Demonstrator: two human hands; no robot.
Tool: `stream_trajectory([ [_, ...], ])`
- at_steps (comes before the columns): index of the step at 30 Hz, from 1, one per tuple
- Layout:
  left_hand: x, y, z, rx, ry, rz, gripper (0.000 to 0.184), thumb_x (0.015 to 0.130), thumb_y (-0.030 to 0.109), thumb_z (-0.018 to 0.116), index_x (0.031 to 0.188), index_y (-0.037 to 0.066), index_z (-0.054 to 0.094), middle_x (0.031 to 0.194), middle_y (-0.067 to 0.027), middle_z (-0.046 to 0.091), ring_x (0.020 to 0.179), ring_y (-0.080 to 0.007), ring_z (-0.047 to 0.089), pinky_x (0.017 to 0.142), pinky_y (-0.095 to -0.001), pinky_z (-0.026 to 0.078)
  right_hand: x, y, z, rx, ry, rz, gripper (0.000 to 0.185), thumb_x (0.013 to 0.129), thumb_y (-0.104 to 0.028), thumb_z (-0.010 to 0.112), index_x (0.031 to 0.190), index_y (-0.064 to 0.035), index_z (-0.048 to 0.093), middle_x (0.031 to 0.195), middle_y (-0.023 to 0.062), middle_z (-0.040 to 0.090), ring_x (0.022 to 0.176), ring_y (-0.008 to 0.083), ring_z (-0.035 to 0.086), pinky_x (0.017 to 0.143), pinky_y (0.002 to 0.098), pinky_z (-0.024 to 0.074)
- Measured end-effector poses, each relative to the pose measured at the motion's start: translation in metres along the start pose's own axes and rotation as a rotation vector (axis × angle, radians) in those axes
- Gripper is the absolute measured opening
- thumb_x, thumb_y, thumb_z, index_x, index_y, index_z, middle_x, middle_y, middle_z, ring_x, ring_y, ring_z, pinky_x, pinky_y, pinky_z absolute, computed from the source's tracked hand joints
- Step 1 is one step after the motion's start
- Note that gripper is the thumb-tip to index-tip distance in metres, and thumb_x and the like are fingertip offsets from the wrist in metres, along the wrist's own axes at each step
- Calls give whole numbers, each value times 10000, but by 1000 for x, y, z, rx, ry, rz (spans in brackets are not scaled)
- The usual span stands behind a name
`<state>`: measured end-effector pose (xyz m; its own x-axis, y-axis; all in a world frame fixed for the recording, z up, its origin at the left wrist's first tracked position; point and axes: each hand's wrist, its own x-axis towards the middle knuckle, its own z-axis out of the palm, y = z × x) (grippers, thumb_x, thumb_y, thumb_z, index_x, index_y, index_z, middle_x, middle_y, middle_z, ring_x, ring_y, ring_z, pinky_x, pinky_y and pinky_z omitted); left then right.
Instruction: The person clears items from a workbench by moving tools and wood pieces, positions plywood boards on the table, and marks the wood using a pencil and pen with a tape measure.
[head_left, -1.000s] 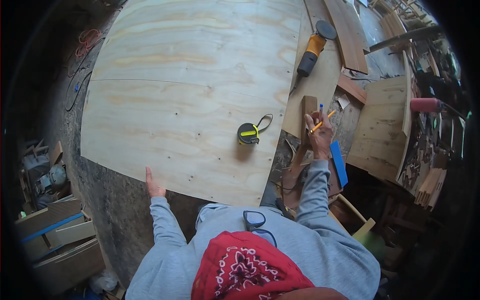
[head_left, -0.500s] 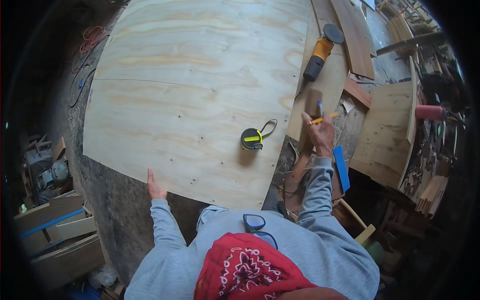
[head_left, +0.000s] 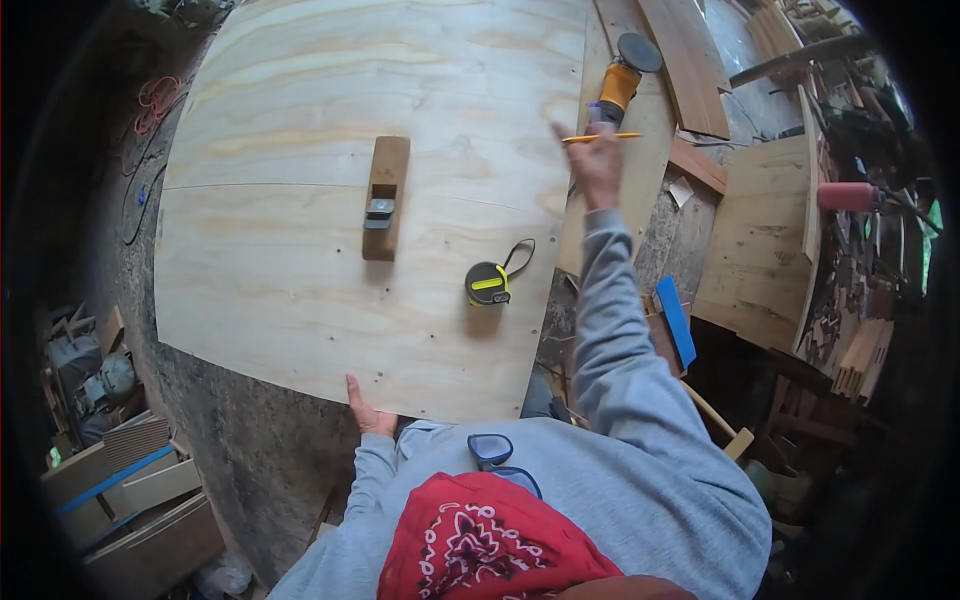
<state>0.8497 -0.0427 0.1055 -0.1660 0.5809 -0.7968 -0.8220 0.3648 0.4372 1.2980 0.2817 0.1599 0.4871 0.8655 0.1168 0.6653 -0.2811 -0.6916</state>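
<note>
Plywood [head_left: 270,270] has its edge clasped by the left hand [head_left: 371,412]; right hand [head_left: 597,168] grips a yellow pencil [head_left: 610,137].

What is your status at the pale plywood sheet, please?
Left hand at near edge of pale plywood sheet. Right hand holding thin yellow pencil, near orange-and-black grinder. Brown wooden plane, black-and-yellow tape measure lying on sheet.
</note>
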Motion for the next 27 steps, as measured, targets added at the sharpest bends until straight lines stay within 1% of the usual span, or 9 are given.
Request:
stream_trajectory([
  [2, -5, 4, 4, 3, -10, -15, 749, 867, 546, 674, 1409, 80, 451, 1362, -89, 540, 1245, -309, 510, 1068, -503, 408, 30, 17, -22, -173, 139, 274, 693, 666, -539, 836, 981, 35, 610, 1070, 259, 641, 1017, 375, 640, 850, 437, 507],
  [8, -11, 7, 7, 77, 13, 9, 788, 860, 578, 668, 1425, 82, 433, 1385, -86, 519, 1257, -304, 498, 1072, -499, 403, 89, 86, 15, -194, -64, 449, 960, 610, -589, 819, 1200, 111, 527, 1207, 271, 621, 1143, 376, 614, 986, 406, 486],
  [11, -9, 5, 6, 116, 7, 35, 782, 865, 580, 662, 1429, 89, 432, 1394, -81, 514, 1263, -301, 493, 1077, -493, 400, 89, 105, 19, -212, -1, 387, 777, 642, -556, 768, 1101, 60, 654, 1073, 245, 686, 1017, 347, 677, 896, 405, 523],
  [14, -12, 0, 10, 145, 18, 45, 768, 869, 581, 657, 1423, 94, 444, 1395, -78, 519, 1270, -298, 489, 1082, -489, 395, 66, 119, -30, -139, -108, 307, 705, 629, -566, 772, 1018, 19, 707, 961, 211, 718, 923, 331, 705, 824, 408, 539],
  [18, -15, -5, 3, 163, 21, 19, 756, 865, 586, 658, 1413, 103, 464, 1394, -77, 526, 1274, -296, 487, 1090, -495, 388, -1, 159, -89, 22, -214, 348, 580, 696, -509, 798, 945, 8, 715, 865, 198, 717, 832, 311, 710, 741, 397, 541],
  [20, -17, -9, 3, 175, 12, -11, 760, 856, 589, 665, 1411, 108, 470, 1396, -75, 527, 1276, -296, 486, 1096, -498, 382, -68, 126, -136, -16, -164, 233, 534, 739, -466, 806, 943, 16, 700, 850, 186, 711, 807, 289, 697, 725, 385, 536],
  [22, -17, -6, 6, 198, 10, -34, 770, 844, 593, 676, 1412, 115, 472, 1400, -73, 526, 1280, -296, 481, 1104, -500, 373, -135, 139, -146, 13, -71, 286, 505, 763, -412, 811, 991, 19, 681, 874, 179, 708, 820, 267, 684, 736, 378, 529],
  [24, -18, -2, 12, 223, 15, -104, 796, 819, 609, 691, 1410, 121, 476, 1404, -64, 524, 1290, -296, 470, 1113, -503, 359, -208, 137, -157, 143, -20, 326, 594, 731, -443, 826, 1051, 16, 626, 948, 214, 694, 874, 337, 689, 748, 417, 525],
  [27, -20, 4, 12, 258, 42, -195, 831, 785, 633, 708, 1413, 142, 474, 1414, -49, 515, 1306, -288, 453, 1123, -512, 341, -306, 106, -177, 200, 8, 477, 493, 768, -375, 814, 1005, 12, 622, 908, 201, 688, 843, 340, 683, 755, 407, 522],
])
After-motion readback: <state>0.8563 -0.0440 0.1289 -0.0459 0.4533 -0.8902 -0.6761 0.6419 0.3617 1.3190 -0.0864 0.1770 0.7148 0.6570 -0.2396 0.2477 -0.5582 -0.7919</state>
